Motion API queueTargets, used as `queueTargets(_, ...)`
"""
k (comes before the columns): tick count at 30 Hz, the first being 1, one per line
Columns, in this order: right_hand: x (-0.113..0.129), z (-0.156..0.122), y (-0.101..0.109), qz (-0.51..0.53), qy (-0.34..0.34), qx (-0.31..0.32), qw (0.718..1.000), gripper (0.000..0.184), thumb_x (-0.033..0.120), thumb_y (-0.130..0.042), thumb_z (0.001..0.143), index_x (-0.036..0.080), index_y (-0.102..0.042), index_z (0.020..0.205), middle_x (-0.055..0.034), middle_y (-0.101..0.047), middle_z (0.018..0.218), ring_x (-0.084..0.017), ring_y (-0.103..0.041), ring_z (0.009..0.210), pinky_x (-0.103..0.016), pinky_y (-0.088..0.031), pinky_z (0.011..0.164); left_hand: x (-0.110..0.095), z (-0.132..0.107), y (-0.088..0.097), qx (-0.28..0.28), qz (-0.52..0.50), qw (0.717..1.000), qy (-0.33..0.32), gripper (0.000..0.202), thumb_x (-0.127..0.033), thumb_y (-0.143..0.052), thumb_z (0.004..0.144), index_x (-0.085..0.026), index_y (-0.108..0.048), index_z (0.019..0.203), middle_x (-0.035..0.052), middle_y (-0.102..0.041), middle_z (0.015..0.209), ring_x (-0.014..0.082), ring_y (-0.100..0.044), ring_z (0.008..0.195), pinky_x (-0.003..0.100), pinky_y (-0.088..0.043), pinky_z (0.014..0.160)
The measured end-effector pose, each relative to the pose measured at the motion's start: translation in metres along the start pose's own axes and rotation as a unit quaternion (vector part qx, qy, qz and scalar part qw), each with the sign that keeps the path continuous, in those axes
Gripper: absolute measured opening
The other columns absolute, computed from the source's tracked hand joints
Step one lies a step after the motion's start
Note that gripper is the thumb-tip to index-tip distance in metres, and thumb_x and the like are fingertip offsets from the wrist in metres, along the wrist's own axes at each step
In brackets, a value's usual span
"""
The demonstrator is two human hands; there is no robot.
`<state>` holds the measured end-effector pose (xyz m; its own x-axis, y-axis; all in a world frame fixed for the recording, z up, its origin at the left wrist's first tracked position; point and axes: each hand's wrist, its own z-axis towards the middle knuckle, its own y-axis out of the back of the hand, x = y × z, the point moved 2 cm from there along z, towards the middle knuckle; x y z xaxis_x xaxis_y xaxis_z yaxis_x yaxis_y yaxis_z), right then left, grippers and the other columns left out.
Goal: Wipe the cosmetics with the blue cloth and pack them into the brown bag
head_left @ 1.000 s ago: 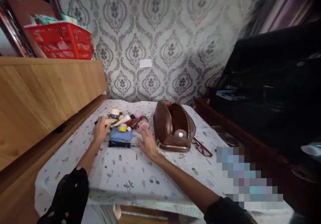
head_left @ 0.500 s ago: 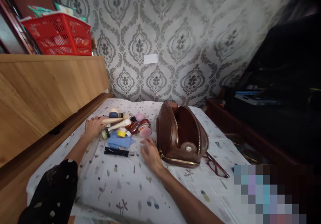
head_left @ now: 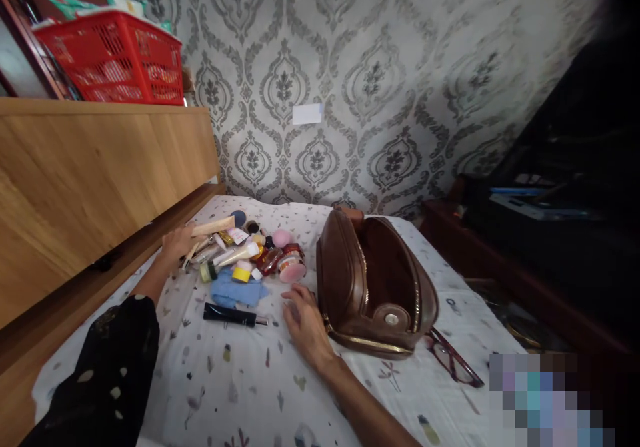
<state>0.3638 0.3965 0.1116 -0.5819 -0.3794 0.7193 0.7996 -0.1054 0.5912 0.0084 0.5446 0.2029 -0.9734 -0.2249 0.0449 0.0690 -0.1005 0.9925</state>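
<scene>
My left hand (head_left: 177, 241) is closed around one end of a beige tube (head_left: 215, 225), holding it at the left of a pile of cosmetics. In the pile are a cream-coloured tube (head_left: 239, 253), a jar with a yellow band (head_left: 241, 273), a pink sponge (head_left: 283, 237) and a round pink-lidded container (head_left: 293, 270). A folded blue cloth (head_left: 237, 291) and a black tube (head_left: 230, 314) lie in front. My right hand (head_left: 303, 320) rests on the patterned cloth, fingers loosely apart and holding nothing. Beside it stands an unzipped brown cosmetic bag (head_left: 345, 293).
Dark-framed glasses (head_left: 457, 361) lie right of the bag. Along the left runs a wooden cabinet (head_left: 100, 167) with a red plastic basket (head_left: 120, 53) on top. A patterned wall (head_left: 345, 147) closes off the back.
My left hand has drawn the beige tube up and left, off the pile, uncovering more cosmetics beneath. My right hand stays by the bag. The camera view has shifted slightly.
</scene>
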Motion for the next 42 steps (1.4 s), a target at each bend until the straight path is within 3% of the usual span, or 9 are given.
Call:
queueTargets(4,0.002,0.001,0.001,-0.003,-0.007,0.005,1.0,0.029,0.014,-0.049,0.088,0.014,-0.069,0.108,-0.0169,-0.06,0.126,-0.029,-0.059,0.122,-0.044,-0.049,0.106,0.012,0.015,0.002,0.013,-0.006,0.999,0.04,0.061,-0.064,-0.034,0.094,-0.02,-0.059,0.128,0.0215,-0.064,0.129,0.041,-0.061,0.116,0.052,-0.051,0.088)
queueTargets(6,0.003,0.001,0.001,-0.009,-0.006,0.002,1.0,0.028,0.014,-0.049,0.088,0.014,-0.069,0.107,-0.0168,-0.06,0.125,-0.029,-0.059,0.121,-0.044,-0.049,0.105,-0.002,0.027,0.007,-0.025,0.002,0.999,0.04,0.063,-0.061,-0.036,0.094,-0.017,-0.056,0.134,0.0256,-0.057,0.136,0.045,-0.053,0.125,0.06,-0.045,0.095)
queueTargets(9,0.003,-0.001,0.0,-0.025,0.009,-0.013,1.0,0.027,0.014,-0.049,0.088,0.016,-0.07,0.105,-0.0154,-0.062,0.123,-0.028,-0.06,0.119,-0.044,-0.05,0.104,-0.066,0.058,0.013,-0.097,-0.017,0.993,-0.061,0.068,-0.059,-0.036,0.095,-0.018,-0.04,0.15,0.0259,-0.042,0.151,0.0458,-0.035,0.141,0.065,-0.034,0.106)
queueTargets(13,-0.003,-0.005,-0.002,-0.045,0.036,-0.037,0.998,0.027,0.013,-0.049,0.089,0.02,-0.069,0.105,-0.0133,-0.063,0.125,-0.026,-0.062,0.117,-0.039,-0.054,0.099,-0.176,0.102,-0.005,0.004,-0.041,0.978,-0.206,0.071,-0.069,-0.05,0.087,-0.031,-0.046,0.147,0.0169,-0.041,0.154,0.0443,-0.037,0.139,0.059,-0.037,0.105)
queueTargets(16,-0.006,-0.006,-0.002,-0.045,0.045,-0.031,0.997,0.029,0.012,-0.049,0.09,0.022,-0.069,0.108,-0.0129,-0.062,0.127,-0.025,-0.062,0.118,-0.039,-0.054,0.1,-0.213,0.123,-0.024,0.058,-0.026,0.962,-0.266,0.068,-0.067,-0.069,0.073,-0.031,-0.062,0.131,0.015,-0.05,0.144,0.0452,-0.046,0.13,0.055,-0.044,0.1)
queueTargets(24,0.001,-0.003,0.002,-0.034,0.027,-0.016,0.999,0.025,0.013,-0.049,0.091,0.021,-0.071,0.1,-0.0128,-0.063,0.123,-0.026,-0.061,0.115,-0.041,-0.054,0.099,-0.167,0.137,-0.022,0.156,0.014,0.943,-0.293,0.065,-0.072,-0.059,0.076,-0.025,-0.07,0.12,0.0127,-0.07,0.121,0.0327,-0.064,0.104,0.041,-0.051,0.091)
queueTargets(29,0.0,-0.003,0.001,-0.038,0.018,-0.003,0.999,0.024,0.014,-0.05,0.091,0.02,-0.072,0.099,-0.0128,-0.063,0.125,-0.027,-0.059,0.116,-0.043,-0.052,0.1,-0.148,0.125,-0.012,0.152,-0.021,0.922,-0.356,0.062,-0.059,-0.048,0.089,-0.026,-0.056,0.141,0.0072,-0.061,0.141,0.0253,-0.058,0.123,0.032,-0.042,0.105)
queueTargets(37,0.001,-0.002,0.002,-0.028,0.013,0.014,0.999,0.022,0.016,-0.051,0.091,0.021,-0.072,0.097,-0.0126,-0.063,0.124,-0.028,-0.058,0.117,-0.045,-0.05,0.102,-0.076,0.066,-0.019,0.107,-0.028,0.919,-0.377,0.06,-0.036,-0.058,0.078,-0.025,-0.055,0.136,0.007,-0.049,0.15,0.0308,-0.042,0.138,0.041,-0.033,0.115)
queueTargets(42,0.0,-0.001,0.0,-0.031,0.004,0.015,0.999,0.022,0.018,-0.051,0.091,0.021,-0.072,0.097,-0.0123,-0.064,0.123,-0.028,-0.058,0.117,-0.045,-0.05,0.101,-0.063,0.051,-0.035,0.081,-0.012,0.94,-0.332,0.066,-0.039,-0.063,0.076,-0.03,-0.049,0.139,0.0079,-0.039,0.156,0.0331,-0.034,0.141,0.048,-0.031,0.115)
